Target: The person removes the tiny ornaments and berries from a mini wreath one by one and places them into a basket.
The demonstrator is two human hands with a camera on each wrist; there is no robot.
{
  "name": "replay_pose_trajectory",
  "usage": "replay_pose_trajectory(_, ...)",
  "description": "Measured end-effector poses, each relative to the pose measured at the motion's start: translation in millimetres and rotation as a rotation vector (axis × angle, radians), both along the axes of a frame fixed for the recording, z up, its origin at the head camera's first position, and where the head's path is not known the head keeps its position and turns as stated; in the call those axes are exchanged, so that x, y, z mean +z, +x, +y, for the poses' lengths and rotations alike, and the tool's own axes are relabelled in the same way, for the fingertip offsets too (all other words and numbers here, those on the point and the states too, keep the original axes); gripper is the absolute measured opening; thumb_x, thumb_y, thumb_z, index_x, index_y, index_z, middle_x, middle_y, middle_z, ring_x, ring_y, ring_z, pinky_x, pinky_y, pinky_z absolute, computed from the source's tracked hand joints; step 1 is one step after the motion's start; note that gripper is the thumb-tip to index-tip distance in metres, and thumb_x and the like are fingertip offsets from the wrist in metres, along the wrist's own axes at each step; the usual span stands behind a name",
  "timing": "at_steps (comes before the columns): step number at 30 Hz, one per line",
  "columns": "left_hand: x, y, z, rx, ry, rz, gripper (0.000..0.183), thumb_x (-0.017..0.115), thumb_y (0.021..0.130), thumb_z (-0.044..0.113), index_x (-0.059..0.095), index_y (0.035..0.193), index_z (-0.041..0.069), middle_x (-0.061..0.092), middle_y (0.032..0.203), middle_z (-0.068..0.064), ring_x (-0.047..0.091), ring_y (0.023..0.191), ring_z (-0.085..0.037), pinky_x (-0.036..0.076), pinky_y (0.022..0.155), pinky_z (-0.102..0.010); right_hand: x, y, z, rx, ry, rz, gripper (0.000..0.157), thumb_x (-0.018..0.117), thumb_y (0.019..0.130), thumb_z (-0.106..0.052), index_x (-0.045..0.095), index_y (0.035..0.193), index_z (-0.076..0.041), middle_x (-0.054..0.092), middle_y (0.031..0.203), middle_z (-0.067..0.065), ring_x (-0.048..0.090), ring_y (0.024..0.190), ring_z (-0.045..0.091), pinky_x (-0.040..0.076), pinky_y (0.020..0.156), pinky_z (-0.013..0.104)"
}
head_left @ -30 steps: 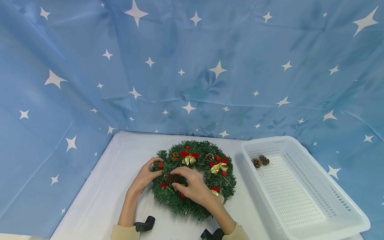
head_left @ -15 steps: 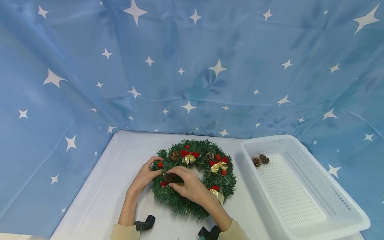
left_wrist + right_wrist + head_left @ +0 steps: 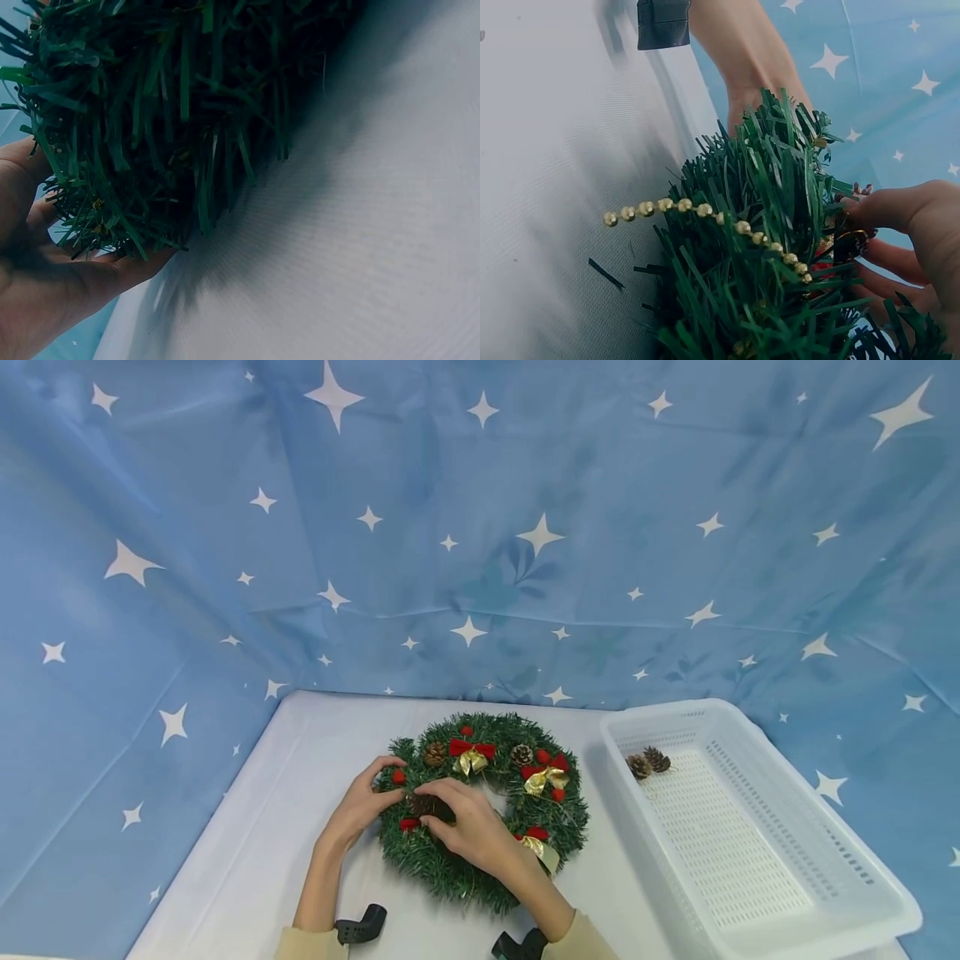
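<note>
A green tinsel wreath [image 3: 450, 872] lies on the white table, dressed with red bows, gold ribbons, red berries and pine cones. My left hand [image 3: 358, 806] grips its left side, thumb toward the inner part and fingers on the outer edge. In the left wrist view the fingers [image 3: 135, 266] reach round beneath the foliage. My right hand [image 3: 480, 831] comes over the near part of the ring and pinches a dark pine cone [image 3: 424, 806] against the wreath's left side. In the right wrist view that hand mostly hides the cone.
A white plastic basket [image 3: 825, 810] stands at the right, with two pine cones [image 3: 648, 763] in its far left corner. A string of gold beads [image 3: 705, 210] hangs off the wreath toward the table. Blue star-printed cloth [image 3: 480, 560] rises behind the table.
My right hand has shifted slightly left with the pine cone, closer to my left thumb. The left hand keeps its hold, and the wreath stays in place.
</note>
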State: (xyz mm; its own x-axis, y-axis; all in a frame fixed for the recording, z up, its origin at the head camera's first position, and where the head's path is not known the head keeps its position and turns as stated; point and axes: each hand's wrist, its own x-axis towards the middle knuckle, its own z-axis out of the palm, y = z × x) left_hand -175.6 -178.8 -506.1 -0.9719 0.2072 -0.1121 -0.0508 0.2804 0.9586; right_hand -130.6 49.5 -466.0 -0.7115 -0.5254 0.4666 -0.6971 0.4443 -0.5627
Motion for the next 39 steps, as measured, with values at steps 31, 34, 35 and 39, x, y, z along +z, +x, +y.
replay_pose_trajectory(31, -0.6, 2.2, 0, 0.017, 0.013, -0.015, 0.047, 0.067, 0.099, 0.014, 0.053, 0.144, 0.016, 0.024, 0.168, -0.016, 0.028, 0.149, -0.049, 0.045, 0.094, -0.049, 3.6, -2.2, 20, -0.067, -0.153, 0.117, 0.038, 0.081, 0.087, -0.003, 0.069, 0.123, -0.007, 0.072, 0.118, 0.009, 0.071, 0.1, 0.021, 0.06, 0.08, 0.035)
replay_pose_trajectory(34, 0.3, 2.4, 0, 0.014, 0.011, -0.016, 0.047, 0.067, 0.099, 0.014, 0.053, 0.144, 0.016, 0.023, 0.168, -0.016, 0.021, 0.152, -0.051, 0.044, 0.099, -0.053, 4.5, -3.0, 25, -0.075, -0.159, 0.108, 0.038, 0.081, 0.087, -0.003, 0.069, 0.123, -0.007, 0.072, 0.118, 0.009, 0.072, 0.101, 0.021, 0.061, 0.08, 0.033)
replay_pose_trajectory(35, 0.5, 2.6, 0, 0.012, 0.013, -0.018, 0.047, 0.067, 0.099, 0.014, 0.053, 0.144, 0.016, 0.023, 0.168, -0.016, 0.021, 0.152, -0.051, 0.044, 0.098, -0.051, 4.7, -3.3, 27, -0.079, -0.161, 0.109, 0.039, 0.081, 0.087, -0.002, 0.069, 0.123, -0.007, 0.072, 0.118, 0.009, 0.072, 0.101, 0.021, 0.061, 0.081, 0.033)
replay_pose_trajectory(39, 1.0, 2.5, 0, 0.009, 0.021, -0.024, 0.048, 0.068, 0.098, 0.014, 0.053, 0.144, 0.016, 0.023, 0.169, -0.016, 0.026, 0.15, -0.05, 0.042, 0.087, -0.044, 6.5, -3.3, 32, -0.087, -0.174, 0.102, 0.039, 0.081, 0.086, -0.002, 0.069, 0.123, -0.006, 0.072, 0.117, 0.009, 0.072, 0.102, 0.022, 0.06, 0.082, 0.031)
